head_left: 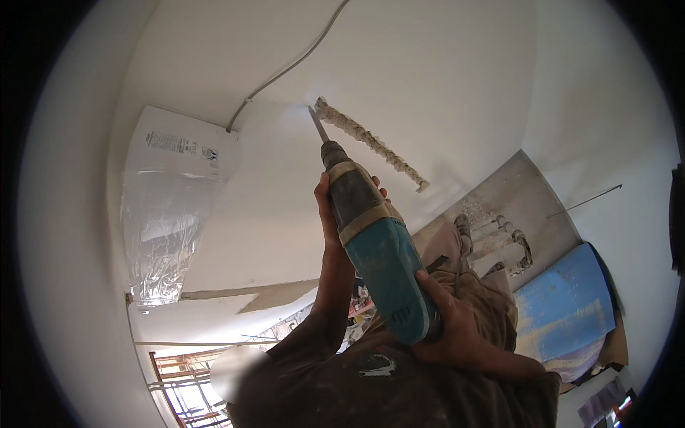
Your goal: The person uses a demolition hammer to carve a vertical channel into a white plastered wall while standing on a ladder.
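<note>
A teal-and-black power drill (385,271) with dusty tan bands points away from me, fitted with a long metal bit (319,125). My left hand (327,207) is wrapped round its front section, some fingertips showing on the far side. My right hand (449,324) grips it at the rear, where the handle is mostly hidden. The bit's tip is at the upper end of a rough chiselled groove (371,143) in the white wall (464,85), just left of it; whether it touches I cannot tell.
A grey cable (289,66) runs along the wall to a white plastic-wrapped unit (168,214) at left. Below right are the dusty floor (542,214) with rubble, my legs and shoes (462,232), and a blue board or mat (564,299). A window (185,385) with bars shows at lower left.
</note>
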Motion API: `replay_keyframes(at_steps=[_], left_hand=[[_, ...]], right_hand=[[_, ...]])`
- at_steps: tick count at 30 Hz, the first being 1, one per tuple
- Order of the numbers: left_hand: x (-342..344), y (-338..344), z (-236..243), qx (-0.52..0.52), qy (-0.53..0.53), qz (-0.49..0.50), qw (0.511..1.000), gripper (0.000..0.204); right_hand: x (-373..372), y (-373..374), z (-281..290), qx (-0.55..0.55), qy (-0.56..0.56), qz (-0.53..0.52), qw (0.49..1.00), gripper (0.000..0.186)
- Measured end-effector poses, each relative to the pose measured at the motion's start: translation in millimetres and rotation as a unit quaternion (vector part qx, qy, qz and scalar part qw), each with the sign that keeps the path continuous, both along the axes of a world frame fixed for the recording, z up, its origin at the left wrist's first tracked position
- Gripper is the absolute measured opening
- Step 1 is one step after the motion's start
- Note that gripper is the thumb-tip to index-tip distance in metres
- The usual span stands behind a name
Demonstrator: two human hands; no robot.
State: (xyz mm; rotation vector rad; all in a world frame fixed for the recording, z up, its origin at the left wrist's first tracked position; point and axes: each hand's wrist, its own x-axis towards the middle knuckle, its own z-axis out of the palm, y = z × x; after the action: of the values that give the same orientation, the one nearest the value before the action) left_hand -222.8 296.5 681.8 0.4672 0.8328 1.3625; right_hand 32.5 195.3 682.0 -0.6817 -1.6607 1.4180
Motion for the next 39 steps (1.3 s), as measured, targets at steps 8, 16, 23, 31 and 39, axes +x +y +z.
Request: replay_keyframes(at_steps=[8,16,23,31,39], left_hand=[[-4.4,1.3,5.5,0.003,0.017,0.008,1.000,0.072],[-24.9,23.3,19.2,-0.036,-0.111,-0.051,0.992,0.080],[22.1,-1.8,7.1,-0.028,0.004,0.008,1.000,0.070],[39.2,14.7,17.5,0.001,0.071,0.020,0.997,0.061],[30.1,32.9,17.1,-0.011,0.080,0.012,0.997,0.061]], right_hand=[[-4.9,3.6,6.8,0.005,0.004,0.017,1.000,0.099],[-25.5,25.5,44.0,0.024,-0.113,0.036,0.993,0.095],[27.7,-3.3,21.3,-0.014,-0.042,0.001,0.999,0.093],[36.6,10.9,12.6,0.026,-0.009,-0.061,0.998,0.094],[32.6,33.5,11.0,0.023,-0.002,-0.056,0.998,0.094]])
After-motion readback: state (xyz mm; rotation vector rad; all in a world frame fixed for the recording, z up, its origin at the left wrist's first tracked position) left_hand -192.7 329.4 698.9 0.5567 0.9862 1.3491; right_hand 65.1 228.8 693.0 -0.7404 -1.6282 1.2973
